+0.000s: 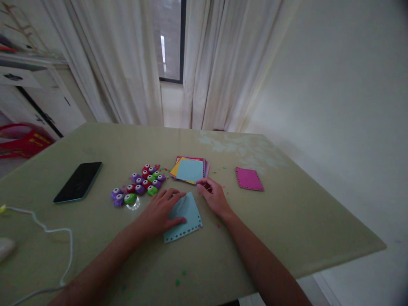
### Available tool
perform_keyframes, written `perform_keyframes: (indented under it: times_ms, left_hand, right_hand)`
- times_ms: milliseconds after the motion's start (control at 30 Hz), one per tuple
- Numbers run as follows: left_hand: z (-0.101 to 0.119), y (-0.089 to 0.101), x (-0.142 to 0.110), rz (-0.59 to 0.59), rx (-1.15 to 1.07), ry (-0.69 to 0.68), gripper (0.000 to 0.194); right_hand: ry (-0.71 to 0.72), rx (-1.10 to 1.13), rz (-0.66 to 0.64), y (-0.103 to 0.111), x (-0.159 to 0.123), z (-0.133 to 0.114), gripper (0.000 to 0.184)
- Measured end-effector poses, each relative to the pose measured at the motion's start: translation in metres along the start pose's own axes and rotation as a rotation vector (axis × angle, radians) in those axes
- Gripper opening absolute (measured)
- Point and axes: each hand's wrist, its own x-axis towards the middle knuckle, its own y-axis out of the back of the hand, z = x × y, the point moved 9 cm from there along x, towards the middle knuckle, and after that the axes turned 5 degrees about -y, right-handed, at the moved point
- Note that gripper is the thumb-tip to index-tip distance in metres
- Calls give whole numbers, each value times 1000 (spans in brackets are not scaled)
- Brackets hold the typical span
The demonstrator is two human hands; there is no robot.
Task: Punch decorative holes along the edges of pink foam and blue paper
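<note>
A light-blue square of paper (190,210) with small holes punched along its near edge lies in front of me. My left hand (164,210) rests over its left part, fingers spread and thumb apart. My right hand (214,196) is beside the near right corner of a stack of coloured paper squares (190,170), whose top sheet is light blue. The fingers of that hand are curled together; what they hold, if anything, is hidden. Several small purple, red and green paper punches (140,189) with eye-like tops stand together left of the stack.
A pink square (249,179) with a punched border lies to the right. A black tablet (78,182) and a white cable (57,230) are on the left. Tiny paper bits (177,282) are scattered on the greenish table (306,221). Curtains and a wall stand beyond.
</note>
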Motion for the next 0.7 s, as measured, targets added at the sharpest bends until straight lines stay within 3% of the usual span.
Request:
perform_keyframes:
  times_ms: [267, 400, 467, 600, 700]
  left_hand:
    - [-4, -6, -7, 13, -54, -7, 65]
    - [3, -2, -7, 111, -5, -96, 51]
    - [6, 3, -8, 194, 12, -129, 43]
    - [5, 17, -11, 359, 32, -117, 36]
    - [1, 29, -11, 450, -1, -83, 35]
  right_hand:
    - [-32, -58, -87, -15, -1, 2, 26]
    - [-96, -241, -165, -21, -15, -6, 65]
    - [-124, -364, -211, -24, -23, -12, 76]
    - [-185, -427, -287, -29, -30, -17, 74]
    - [-218, -401, -323, -31, -31, -13, 62]
